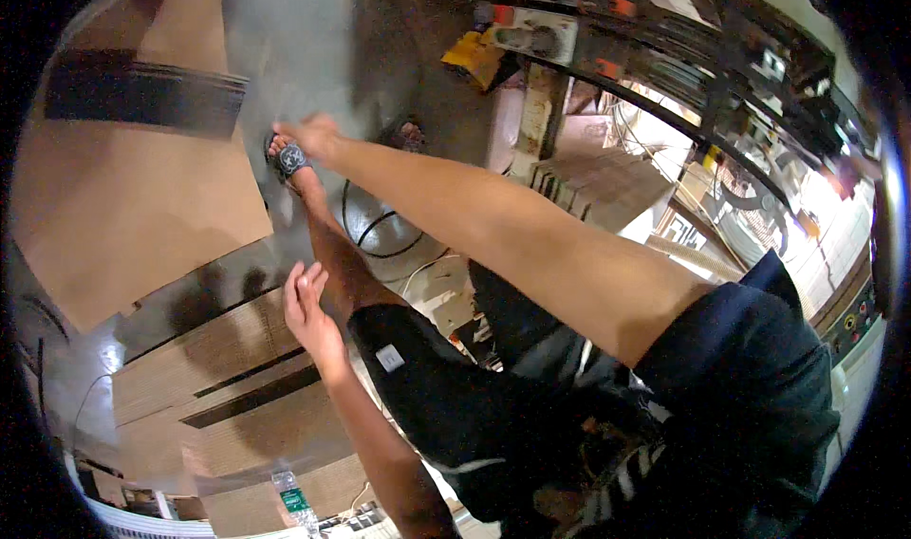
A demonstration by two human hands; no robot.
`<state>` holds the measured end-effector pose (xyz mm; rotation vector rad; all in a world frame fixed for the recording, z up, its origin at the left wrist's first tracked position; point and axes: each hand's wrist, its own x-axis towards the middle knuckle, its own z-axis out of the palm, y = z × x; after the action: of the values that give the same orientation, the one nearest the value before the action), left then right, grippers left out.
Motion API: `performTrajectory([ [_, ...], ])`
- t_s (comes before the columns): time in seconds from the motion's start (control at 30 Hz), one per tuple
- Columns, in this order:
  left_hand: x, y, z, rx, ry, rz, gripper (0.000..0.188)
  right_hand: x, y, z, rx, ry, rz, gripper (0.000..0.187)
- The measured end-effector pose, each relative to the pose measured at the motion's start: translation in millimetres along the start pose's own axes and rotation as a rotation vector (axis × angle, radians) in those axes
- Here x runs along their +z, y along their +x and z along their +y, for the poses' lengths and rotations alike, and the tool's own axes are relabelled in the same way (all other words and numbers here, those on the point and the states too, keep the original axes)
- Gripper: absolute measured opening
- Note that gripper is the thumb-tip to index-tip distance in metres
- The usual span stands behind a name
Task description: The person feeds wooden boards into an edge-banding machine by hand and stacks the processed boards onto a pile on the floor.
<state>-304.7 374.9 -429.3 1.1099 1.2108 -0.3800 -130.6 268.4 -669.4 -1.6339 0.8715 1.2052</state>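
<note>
Grey workshop floor [304, 55] lies below you, with large brown boards [123, 207] to your left and stacked boards [228, 387] nearer. Your right hand [313, 136] reaches out to your raised foot, fingers curled at the dark sandal [289, 159]; grip detail cannot be told. Your left hand [306, 306] rests beside your shin, fingers straight and close together. A black cable [380, 231] loops under the leg; a plastic bottle [296, 503] stands near the lower edge.

Open grey concrete floor [313, 55] lies ahead of the right hand [313, 136]; large brown cardboard sheets [123, 207] bound it leftward, stacked flat cardboard panels [228, 378] lie below the left hand [306, 306], the raised leg [332, 245] between.
</note>
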Motion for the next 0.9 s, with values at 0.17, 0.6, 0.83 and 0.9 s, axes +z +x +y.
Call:
performTrajectory([
  [0.17, -52, 13, -56, -0.107, -0.083, 0.192, 0.043, 104, 96, -10, 0.01, 0.239, 0.152, 0.048],
  [0.6, -39, 18, -63, -0.146, -0.031, 0.166, 0.049, 35, 59, 22, -0.091, 0.273, -0.138, 0.037],
  [0.83, -10, -1, 1, -0.136, -0.302, 0.005, 0.077, 1, -181, -33, -0.303, 0.259, -0.253, 0.052],
  [0.9, -1, -3, 15, -0.173, -0.519, -0.115, 0.088, -11, -240, -46, -0.395, 0.288, -0.253, 0.058],
])
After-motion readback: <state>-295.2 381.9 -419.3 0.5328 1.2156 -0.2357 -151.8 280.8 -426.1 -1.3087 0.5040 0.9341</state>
